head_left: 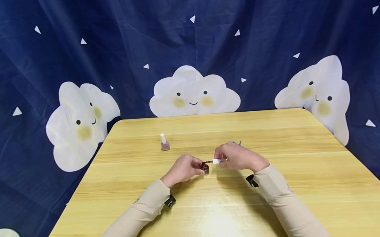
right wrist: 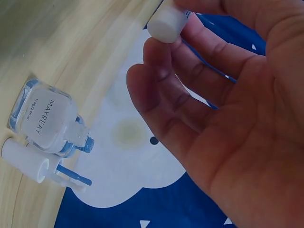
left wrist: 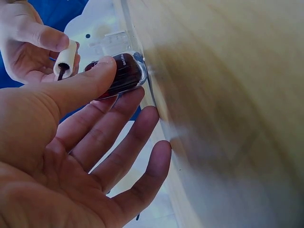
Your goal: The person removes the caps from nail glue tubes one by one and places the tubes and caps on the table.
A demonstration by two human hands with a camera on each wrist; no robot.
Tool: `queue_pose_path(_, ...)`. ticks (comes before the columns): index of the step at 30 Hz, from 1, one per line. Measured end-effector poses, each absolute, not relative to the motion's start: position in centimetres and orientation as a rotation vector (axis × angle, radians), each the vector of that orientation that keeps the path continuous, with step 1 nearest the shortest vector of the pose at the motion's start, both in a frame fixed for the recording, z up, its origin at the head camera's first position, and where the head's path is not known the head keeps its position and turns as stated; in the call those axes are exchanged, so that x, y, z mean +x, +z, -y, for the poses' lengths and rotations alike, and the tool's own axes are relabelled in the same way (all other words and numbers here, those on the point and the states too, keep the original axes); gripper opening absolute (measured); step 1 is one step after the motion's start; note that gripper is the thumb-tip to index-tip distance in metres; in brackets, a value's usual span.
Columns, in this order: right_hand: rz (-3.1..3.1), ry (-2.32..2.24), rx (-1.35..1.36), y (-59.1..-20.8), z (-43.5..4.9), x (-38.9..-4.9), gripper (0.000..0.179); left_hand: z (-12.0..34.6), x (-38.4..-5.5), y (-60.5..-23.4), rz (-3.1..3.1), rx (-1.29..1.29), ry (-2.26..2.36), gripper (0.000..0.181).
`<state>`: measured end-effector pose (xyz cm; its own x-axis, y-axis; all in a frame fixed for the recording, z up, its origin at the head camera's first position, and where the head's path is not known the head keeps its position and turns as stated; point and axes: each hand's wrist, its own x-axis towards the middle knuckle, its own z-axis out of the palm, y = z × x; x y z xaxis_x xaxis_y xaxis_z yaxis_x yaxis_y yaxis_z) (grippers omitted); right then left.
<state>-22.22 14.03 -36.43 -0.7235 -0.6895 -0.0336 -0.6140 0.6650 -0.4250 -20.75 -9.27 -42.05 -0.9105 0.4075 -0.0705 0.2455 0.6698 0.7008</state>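
My left hand pinches a small nail polish bottle of dark red polish between thumb and fingers, low over the table. In the left wrist view, the thumb lies across the bottle's side and the outer fingers are spread. My right hand pinches the white cap, held sideways to the right of the bottle. Its dark, polish-coated brush points left at the bottle's mouth. In the right wrist view, an uncapped MAYREAY bottle stands near that hand, with blue polish at its neck.
Beside the uncapped bottle lies a white cap with a blue-coated brush. A capped mauve nail polish bottle stands farther back on the left of the wooden table. Behind the table hangs a blue cloud-patterned curtain.
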Motion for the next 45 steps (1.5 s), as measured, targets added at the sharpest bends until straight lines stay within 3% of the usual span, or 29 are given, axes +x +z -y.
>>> queue_pose_path(13,-2.744,-0.803,-1.032,-36.3,-16.3,-21.9,0.013,9.0,-21.0,-42.2,-2.675,0.582,1.050,0.026)
queue_pose_path(22,-2.787,-1.088,-0.917,-36.6,-19.0,-21.0,0.014,7.5,-21.1,-41.9,-2.680,0.598,1.087,0.031)
queue_pose_path(32,-2.857,-1.205,-0.772,-39.1,-22.5,-20.2,0.023,3.8,-21.6,-41.1,-2.671,0.688,1.091,0.029)
queue_pose_path(45,-2.832,-1.130,-0.739,-41.9,-24.4,-21.0,0.021,-0.2,-23.0,-41.7,-2.711,0.787,0.982,0.027)
